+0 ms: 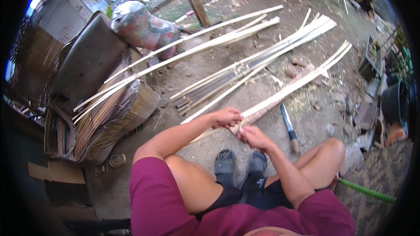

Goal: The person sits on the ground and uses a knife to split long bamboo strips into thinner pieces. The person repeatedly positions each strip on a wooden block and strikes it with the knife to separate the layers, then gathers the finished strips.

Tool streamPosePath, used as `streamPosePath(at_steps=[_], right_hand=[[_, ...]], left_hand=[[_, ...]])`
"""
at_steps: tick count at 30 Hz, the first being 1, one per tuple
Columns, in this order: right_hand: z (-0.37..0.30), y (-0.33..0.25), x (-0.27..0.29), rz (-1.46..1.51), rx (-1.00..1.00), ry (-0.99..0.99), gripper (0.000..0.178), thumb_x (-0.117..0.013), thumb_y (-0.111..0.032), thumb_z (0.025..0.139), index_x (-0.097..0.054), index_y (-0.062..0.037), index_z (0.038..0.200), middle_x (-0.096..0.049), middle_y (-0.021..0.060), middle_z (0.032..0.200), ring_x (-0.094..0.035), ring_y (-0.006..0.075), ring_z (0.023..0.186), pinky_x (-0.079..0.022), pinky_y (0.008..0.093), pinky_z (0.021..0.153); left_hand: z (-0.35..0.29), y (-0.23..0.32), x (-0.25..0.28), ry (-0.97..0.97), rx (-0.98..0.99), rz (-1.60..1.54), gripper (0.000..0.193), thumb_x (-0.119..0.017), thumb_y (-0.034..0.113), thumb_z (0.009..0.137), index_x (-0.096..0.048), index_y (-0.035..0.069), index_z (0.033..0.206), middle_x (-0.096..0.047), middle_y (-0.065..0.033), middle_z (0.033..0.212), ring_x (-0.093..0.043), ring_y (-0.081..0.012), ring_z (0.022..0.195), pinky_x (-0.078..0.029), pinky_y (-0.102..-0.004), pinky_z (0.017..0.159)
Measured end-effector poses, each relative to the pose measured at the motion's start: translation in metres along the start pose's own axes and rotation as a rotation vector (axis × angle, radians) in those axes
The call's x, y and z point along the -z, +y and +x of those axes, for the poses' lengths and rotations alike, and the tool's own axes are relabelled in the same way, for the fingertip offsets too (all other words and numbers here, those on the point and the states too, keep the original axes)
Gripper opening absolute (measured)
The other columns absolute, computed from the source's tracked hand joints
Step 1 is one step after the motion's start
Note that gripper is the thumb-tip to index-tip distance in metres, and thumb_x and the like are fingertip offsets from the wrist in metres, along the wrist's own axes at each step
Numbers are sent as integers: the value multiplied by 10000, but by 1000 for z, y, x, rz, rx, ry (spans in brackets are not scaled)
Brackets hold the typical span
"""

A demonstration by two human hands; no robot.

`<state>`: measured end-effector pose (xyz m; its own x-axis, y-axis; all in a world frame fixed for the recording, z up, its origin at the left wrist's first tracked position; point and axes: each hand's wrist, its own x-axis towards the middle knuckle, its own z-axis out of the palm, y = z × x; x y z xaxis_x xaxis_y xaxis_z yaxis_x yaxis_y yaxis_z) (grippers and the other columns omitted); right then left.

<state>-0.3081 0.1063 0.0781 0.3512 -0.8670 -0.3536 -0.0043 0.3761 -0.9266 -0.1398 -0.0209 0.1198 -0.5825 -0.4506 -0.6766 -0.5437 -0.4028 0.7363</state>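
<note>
A bundle of long pale bamboo strips (297,84) runs from the far right down to my hands. My left hand (227,117) is closed at its near part, fingers curled. Just to the right, my right hand (254,137) pinches a thin pale strip (240,127) that shows between the two hands at the bundle. What exactly lies inside the left fingers is hidden. A knife (287,122) with a dark and wooden handle rests on the ground, right of the hands.
More bamboo strips (258,61) lie ahead on the dirt. Others (192,53) rest across a worn sack (131,118) filled with strips at left. A stuffed bag (142,24) and a wooden post (194,0) stand behind. Dark buckets (393,98) line the right side.
</note>
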Motion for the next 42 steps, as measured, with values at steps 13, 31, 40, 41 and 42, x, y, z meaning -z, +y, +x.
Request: streamPosePath(at_steps=[13, 31, 40, 41, 42], right_hand=[[23, 26, -16, -436, 283, 411, 251, -556, -268, 977, -626, -27, 970, -679, 216, 861, -650, 389, 779, -486, 436, 674], [-17, -28, 8, 222, 345, 509, 180, -579, -132, 992, -578, 3, 1111, -696, 111, 895, -676, 141, 788, -550, 284, 698], [-11, -7, 10, 516, 383, 126, 273, -623, -168, 986, -610, 25, 1178, -681, 77, 997, -669, 134, 929, -552, 272, 836], [-12, -6, 8, 526, 401, 159, 239, -638, -182, 980, -657, 7, 1125, -680, 46, 928, -656, 106, 893, -539, 249, 798], [-11, -5, 6, 465, 398, 202, 223, -637, -186, 981, -672, 2, 1097, -676, 33, 899, -642, 93, 864, -529, 241, 778]], left_hand=[[4, 1, 2, -7, -16, 24, 248, -525, 262, 1028, -615, 31, 1042, -570, 7, 802, -465, -48, 599, -331, -203, 467], [33, 9, 3, -292, 98, 197, 268, -627, 250, 971, -692, 13, 1078, -681, -49, 985, -626, -121, 886, -511, -291, 801], [89, 56, -39, 28, -271, 510, 503, -688, 376, 902, -649, 35, 1270, -682, -159, 1166, -648, -236, 1035, -505, -370, 884], [98, 58, -42, 60, -308, 633, 499, -698, 392, 891, -665, 43, 1247, -690, -164, 1138, -658, -240, 1013, -510, -367, 868], [106, 57, -43, 97, -344, 759, 496, -708, 407, 880, -681, 50, 1224, -699, -170, 1110, -668, -245, 990, -515, -364, 851]])
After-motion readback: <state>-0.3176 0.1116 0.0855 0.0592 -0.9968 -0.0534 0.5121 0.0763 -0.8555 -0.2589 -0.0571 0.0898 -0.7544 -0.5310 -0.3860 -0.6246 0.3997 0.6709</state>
